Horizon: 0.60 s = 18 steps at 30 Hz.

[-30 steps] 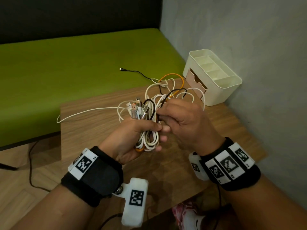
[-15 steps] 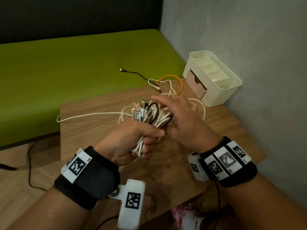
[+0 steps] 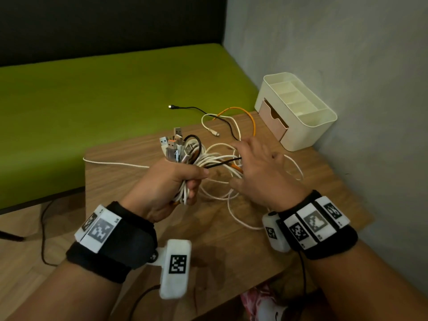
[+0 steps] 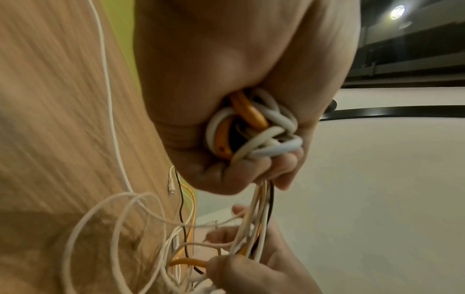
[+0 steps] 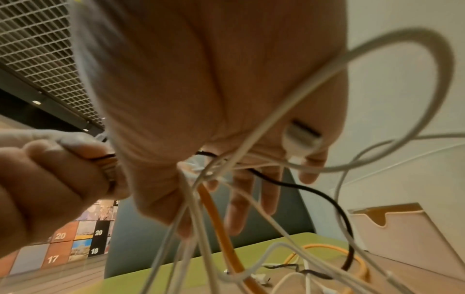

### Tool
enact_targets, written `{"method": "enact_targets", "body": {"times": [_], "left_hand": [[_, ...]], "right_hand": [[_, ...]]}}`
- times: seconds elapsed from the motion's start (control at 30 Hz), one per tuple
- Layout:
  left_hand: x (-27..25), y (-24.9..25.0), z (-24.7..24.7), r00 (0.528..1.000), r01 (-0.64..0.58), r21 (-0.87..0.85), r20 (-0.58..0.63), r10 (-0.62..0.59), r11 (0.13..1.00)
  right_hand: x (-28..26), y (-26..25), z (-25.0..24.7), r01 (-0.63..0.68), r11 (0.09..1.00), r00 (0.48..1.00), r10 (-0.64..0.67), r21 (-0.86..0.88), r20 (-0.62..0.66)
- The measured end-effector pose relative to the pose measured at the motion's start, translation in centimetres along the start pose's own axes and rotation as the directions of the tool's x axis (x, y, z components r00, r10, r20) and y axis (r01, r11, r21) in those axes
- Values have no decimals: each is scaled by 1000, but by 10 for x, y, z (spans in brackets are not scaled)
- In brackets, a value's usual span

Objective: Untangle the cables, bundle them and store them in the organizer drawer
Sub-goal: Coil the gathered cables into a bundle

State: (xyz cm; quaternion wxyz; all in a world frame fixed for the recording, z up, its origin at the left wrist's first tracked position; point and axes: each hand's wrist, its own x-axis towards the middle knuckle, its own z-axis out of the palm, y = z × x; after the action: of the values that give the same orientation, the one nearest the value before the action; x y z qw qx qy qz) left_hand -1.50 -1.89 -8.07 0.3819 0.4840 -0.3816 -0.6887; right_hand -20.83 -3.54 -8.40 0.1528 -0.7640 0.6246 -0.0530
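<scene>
My left hand (image 3: 171, 181) grips a bundle of cables (image 3: 185, 194) in its fist, with several USB plugs (image 3: 174, 144) sticking up. The left wrist view shows white and orange loops (image 4: 256, 129) packed in that fist. My right hand (image 3: 259, 172) hovers flat just to the right with fingers stretched out. Loose white strands, an orange cable (image 5: 219, 222) and a black cable (image 5: 314, 191) run across its palm (image 5: 214, 89). The cream organizer (image 3: 308, 135) stands at the table's far right, its pink drawer (image 3: 273, 121) slightly pulled out.
Loose cable ends trail over the wooden table (image 3: 231, 246): an orange loop (image 3: 251, 117), a black lead (image 3: 196, 108) reaching onto the green bench (image 3: 92, 107), and a white line (image 3: 115, 163) running left. A grey wall stands close on the right.
My right hand let go of the strands it was pinching, opened flat and slid right along the cables. The left hand kept its grip, and the loops now lie more spread out.
</scene>
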Motion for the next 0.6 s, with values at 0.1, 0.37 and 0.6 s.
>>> {"method": "enact_targets", "body": {"times": [0.1, 0.37, 0.6], "left_hand": [[-2, 1, 1, 999, -27, -36, 25, 28, 999], [2, -3, 7, 1000, -22, 3, 21, 22, 1000], [0, 3, 2, 999, -44, -70, -16, 43, 997]], "right_hand": [[0, 6, -13, -44, 997, 999, 42, 57, 28], [3, 19, -7, -147, 978, 981, 163, -147, 101], [-4, 7, -12, 25, 982, 953, 34, 189, -302]]}}
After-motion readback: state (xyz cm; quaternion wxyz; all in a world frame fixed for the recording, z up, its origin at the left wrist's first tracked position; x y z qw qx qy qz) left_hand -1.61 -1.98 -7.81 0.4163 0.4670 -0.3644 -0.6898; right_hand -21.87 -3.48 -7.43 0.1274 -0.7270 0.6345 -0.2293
